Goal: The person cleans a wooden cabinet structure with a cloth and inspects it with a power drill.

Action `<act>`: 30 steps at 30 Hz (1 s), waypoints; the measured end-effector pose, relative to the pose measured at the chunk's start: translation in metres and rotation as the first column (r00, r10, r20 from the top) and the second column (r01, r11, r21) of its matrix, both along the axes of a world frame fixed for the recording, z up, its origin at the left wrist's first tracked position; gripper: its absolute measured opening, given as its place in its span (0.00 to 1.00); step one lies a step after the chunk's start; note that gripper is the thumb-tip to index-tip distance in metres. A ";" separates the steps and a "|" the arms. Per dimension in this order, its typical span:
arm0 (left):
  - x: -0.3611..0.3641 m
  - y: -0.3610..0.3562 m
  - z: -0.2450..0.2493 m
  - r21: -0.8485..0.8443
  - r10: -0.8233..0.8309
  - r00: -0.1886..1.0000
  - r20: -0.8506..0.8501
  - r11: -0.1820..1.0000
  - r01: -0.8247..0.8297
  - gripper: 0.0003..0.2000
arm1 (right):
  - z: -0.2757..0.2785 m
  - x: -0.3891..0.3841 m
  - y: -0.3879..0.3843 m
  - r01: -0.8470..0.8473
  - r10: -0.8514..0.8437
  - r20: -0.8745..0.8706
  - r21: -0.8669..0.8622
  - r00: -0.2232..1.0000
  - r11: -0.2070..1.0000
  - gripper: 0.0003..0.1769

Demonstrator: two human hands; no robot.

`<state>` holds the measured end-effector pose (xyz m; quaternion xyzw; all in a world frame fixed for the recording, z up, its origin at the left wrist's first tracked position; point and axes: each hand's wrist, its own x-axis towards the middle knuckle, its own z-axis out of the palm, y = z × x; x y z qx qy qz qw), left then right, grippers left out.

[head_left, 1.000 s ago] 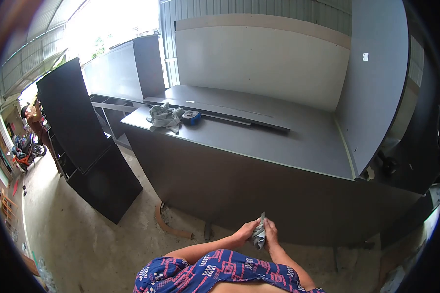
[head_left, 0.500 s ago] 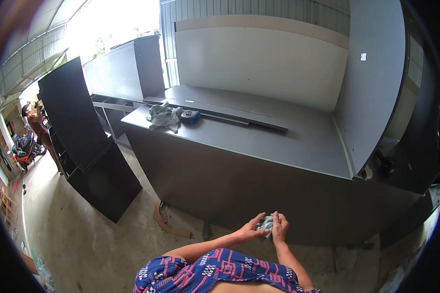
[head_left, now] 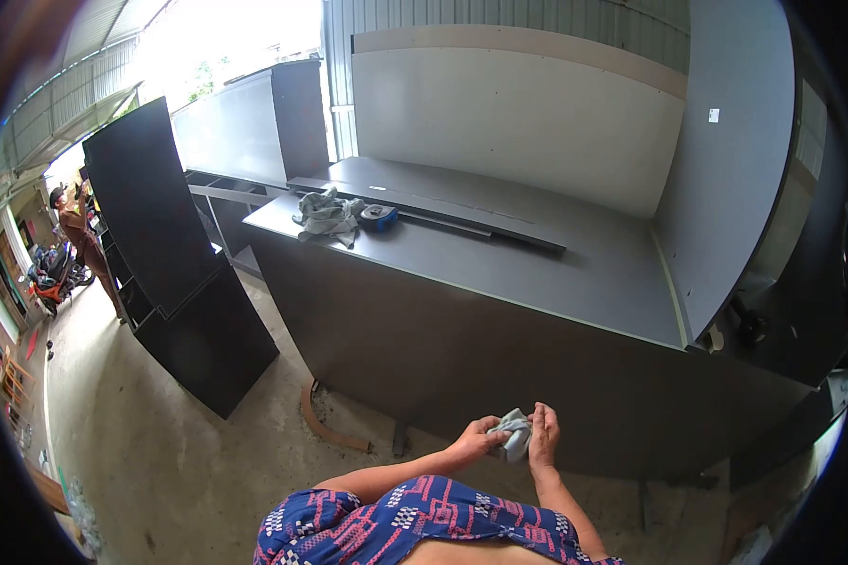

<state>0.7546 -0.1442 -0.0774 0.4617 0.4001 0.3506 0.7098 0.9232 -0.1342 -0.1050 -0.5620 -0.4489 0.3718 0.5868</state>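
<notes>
Low in front of my body, a crumpled pale grey-green cloth [head_left: 513,437] hangs between my two hands. My left hand [head_left: 475,443] grips its left side, thumb and fingers closed on it. On the other side my right hand [head_left: 543,441] holds the cloth's edge at the thumb, its bent fingers pointing upward. Behind the hands rises the dark side of a large grey cabinet [head_left: 443,353]. On its top lie another crumpled cloth [head_left: 328,217], a blue tape measure [head_left: 379,218] and long dark strips [head_left: 443,218].
A tall dark panel unit [head_left: 155,207] leans at the left, with a person [head_left: 80,235] behind it. A curved brown strip [head_left: 322,426] lies on the concrete floor [head_left: 179,480]. An upright grey panel [head_left: 735,160] bounds the cabinet's right end. A motorbike [head_left: 52,278] stands far left.
The cloth in my hands has been shifted and shows more of its surface, with the right hand's fingers now more bent. My view has turned slightly left.
</notes>
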 end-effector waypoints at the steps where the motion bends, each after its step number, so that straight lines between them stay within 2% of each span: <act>1: -0.002 0.000 0.004 0.031 0.041 0.999 -0.034 0.999 -0.040 0.22 | -0.001 0.000 -0.001 0.018 -0.021 0.066 0.038 0.998 0.999 0.24; 3: -0.006 0.010 -0.007 0.112 0.216 0.975 -0.051 0.971 -0.210 0.20 | 0.009 -0.006 -0.009 0.046 -0.069 0.195 0.119 0.978 0.992 0.27; 4: -0.009 0.014 -0.012 0.145 0.299 0.954 -0.039 0.946 -0.290 0.20 | 0.015 -0.011 -0.015 0.006 -0.028 0.209 0.106 0.977 0.994 0.29; 5: -0.011 0.021 -0.016 0.228 0.398 0.910 -0.113 0.902 -0.367 0.22 | 0.026 -0.018 -0.021 -0.035 0.013 0.223 0.093 0.975 0.995 0.31; 7: -0.011 0.024 -0.023 0.271 0.419 0.901 -0.112 0.885 -0.378 0.24 | 0.026 -0.025 -0.023 -0.164 0.149 0.217 0.051 0.965 0.985 0.36; 8: -0.011 0.024 -0.016 0.291 0.427 0.897 -0.111 0.877 -0.382 0.25 | 0.024 -0.031 -0.019 -0.208 0.166 0.283 0.127 0.945 0.970 0.38; 9: -0.007 0.017 0.001 0.348 0.442 0.884 -0.153 0.861 -0.371 0.25 | 0.024 -0.034 -0.019 -0.232 0.197 0.262 0.110 0.945 0.966 0.39; 10: -0.003 0.017 -0.008 0.456 0.405 0.905 -0.133 0.835 -0.307 0.25 | 0.025 -0.039 -0.019 -0.256 0.228 0.240 0.094 0.944 0.962 0.40; 12: 0.005 0.008 -0.008 0.399 0.273 0.961 -0.049 0.887 -0.232 0.27 | 0.020 -0.040 -0.015 -0.257 0.256 0.016 0.090 0.966 0.962 0.41; 13: 0.006 0.007 -0.012 0.294 0.150 0.989 -0.010 0.945 -0.140 0.26 | 0.018 -0.041 -0.013 -0.257 0.265 -0.098 0.088 0.959 0.963 0.41; 14: 0.007 0.004 -0.017 0.241 0.105 0.994 0.038 0.964 -0.111 0.25 | 0.021 -0.040 -0.012 -0.259 0.267 -0.129 0.075 0.955 0.963 0.41; 16: 0.009 0.003 -0.026 0.284 -0.006 0.993 0.118 0.958 -0.028 0.26 | 0.031 -0.037 -0.012 -0.264 0.268 -0.193 0.047 0.944 0.963 0.42; 19: -0.001 0.004 -0.021 0.463 0.029 0.947 -0.321 0.877 0.130 0.29 | 0.033 -0.036 -0.012 -0.206 0.213 -0.209 0.054 0.955 0.977 0.35; 23: -0.008 0.004 -0.019 0.359 -0.077 0.981 -0.175 0.923 0.137 0.31 | 0.040 -0.029 -0.008 -0.178 0.168 -0.306 -0.005 0.937 0.984 0.29; 26: -0.024 0.002 -0.004 0.341 -0.147 0.966 -0.212 0.915 0.214 0.30 | 0.043 -0.016 -0.001 -0.159 0.171 -0.263 0.066 0.949 0.985 0.26; 28: -0.038 0.002 -0.009 0.316 -0.065 0.945 -0.320 0.933 0.171 0.29 | 0.067 -0.003 0.009 -0.114 0.120 -0.050 0.103 0.991 0.988 0.29; 30: -0.056 0.001 -0.019 0.258 0.003 0.926 -0.378 0.961 0.102 0.29 | 0.097 0.018 0.022 -0.045 -0.024 0.285 0.232 0.958 0.972 0.30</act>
